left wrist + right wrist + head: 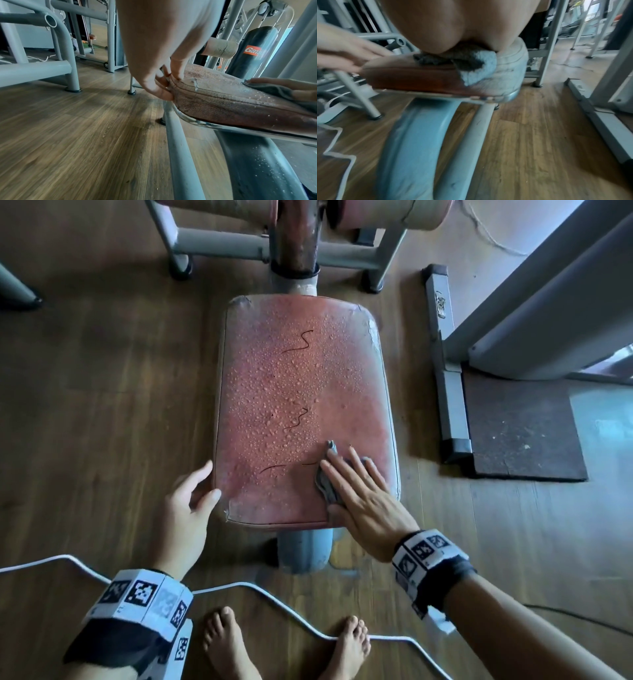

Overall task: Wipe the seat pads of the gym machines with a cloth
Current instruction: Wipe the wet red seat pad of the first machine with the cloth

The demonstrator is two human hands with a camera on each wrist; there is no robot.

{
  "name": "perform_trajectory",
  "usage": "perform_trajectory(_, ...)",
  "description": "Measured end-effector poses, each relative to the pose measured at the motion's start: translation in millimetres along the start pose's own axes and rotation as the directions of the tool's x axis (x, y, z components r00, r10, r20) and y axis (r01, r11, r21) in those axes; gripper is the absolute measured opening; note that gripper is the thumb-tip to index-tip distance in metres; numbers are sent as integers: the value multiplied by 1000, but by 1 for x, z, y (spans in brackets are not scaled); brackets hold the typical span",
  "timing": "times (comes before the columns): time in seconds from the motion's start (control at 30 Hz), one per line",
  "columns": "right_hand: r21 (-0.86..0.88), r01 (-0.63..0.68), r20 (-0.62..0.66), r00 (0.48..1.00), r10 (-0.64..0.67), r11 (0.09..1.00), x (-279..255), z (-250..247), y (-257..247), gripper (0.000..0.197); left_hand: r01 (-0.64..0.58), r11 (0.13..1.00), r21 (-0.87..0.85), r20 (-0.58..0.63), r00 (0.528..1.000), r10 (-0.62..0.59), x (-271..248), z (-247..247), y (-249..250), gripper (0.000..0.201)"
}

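The worn red vinyl seat pad (301,412) sits on a grey metal post, low above the brown wooden floor (102,392). Almost all of its top surface is covered with small water drops, and a few thin dark threads or cracks lie on it; I cannot tell which. Only a small area at the near right corner looks smoother and drier, so I judge that the wiping has only just begun. The far half, the middle and the left side are still to be wiped, and the other machines too, if the task counts them.

The small grey cloth (327,477) lies on the near right part of the pad. The right hand (359,501) presses it down flat, with straight fingers spread on top, not curled around it. In the right wrist view a corner of the cloth hangs a little over the front edge of the pad.

The left hand (190,505) holds the near left corner of the pad: the thumb lies on the top edge and the fingers curl around the side, probably to keep the seat steady.

Further out, a white cable (274,604) runs across the floor before the person's bare feet (226,645), and a dark rubber mat (520,426) lies on the right beside a grey machine frame (448,392).
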State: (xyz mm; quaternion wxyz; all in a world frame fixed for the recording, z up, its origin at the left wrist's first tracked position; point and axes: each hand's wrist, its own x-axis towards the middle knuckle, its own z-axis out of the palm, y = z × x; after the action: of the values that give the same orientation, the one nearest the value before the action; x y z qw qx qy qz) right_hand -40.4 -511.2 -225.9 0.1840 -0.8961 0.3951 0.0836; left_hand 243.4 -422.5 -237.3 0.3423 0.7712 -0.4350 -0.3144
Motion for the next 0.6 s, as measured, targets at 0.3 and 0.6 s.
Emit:
perform_trajectory(0.3,67,-206,31,978,205,976,82,-41,77,67,-59,998,24,1,998,59,0,-1,-6,40)
perform_trajectory(0.6,-190,329,172,939,-299,925,13,-17,27,66,-13,997,-82,-52,999,8,2,0,4,38)
